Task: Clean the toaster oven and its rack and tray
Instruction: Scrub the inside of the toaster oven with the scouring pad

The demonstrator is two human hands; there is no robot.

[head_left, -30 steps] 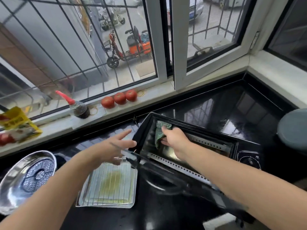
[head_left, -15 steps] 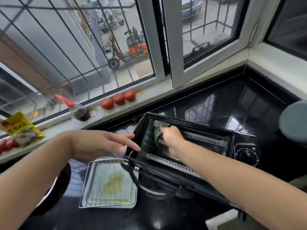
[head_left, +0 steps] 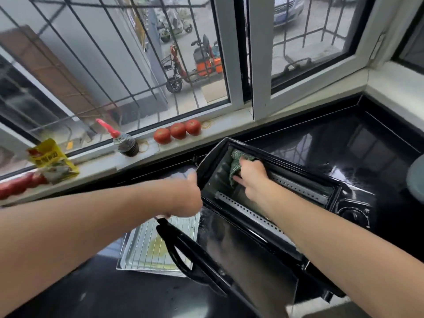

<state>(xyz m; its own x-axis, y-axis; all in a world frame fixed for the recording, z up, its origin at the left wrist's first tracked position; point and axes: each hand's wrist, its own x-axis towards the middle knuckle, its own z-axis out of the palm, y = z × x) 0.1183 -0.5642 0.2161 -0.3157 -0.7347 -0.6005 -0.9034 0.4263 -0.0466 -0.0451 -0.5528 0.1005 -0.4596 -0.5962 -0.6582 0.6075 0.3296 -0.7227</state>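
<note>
Head view: the toaster oven is a black unit standing on the glossy black countertop below the window sill, with its glass door folded down toward the camera and the black door handle at the near edge. Inside the cavity, two perforated metal strips run along the rear and front of the opening. A control knob sits on the panel at the right end of the unit. The right hand is inside the cavity at its left end, fingers curled over a green cloth and pressing it against the interior near the left wall. The left hand is at the outer left side of the oven, touching its left edge; it is blurred, and the position of its fingers cannot be determined. The tray lies flat on the countertop just left of the open door, partly covered by the door handle and the left forearm. The wire rack rests in the tray, and a yellowish residue shows on the tray floor beneath the wires. On the window sill stand three tomatoes in a row, a dark bottle with a red spout, and a yellow packet.
</note>
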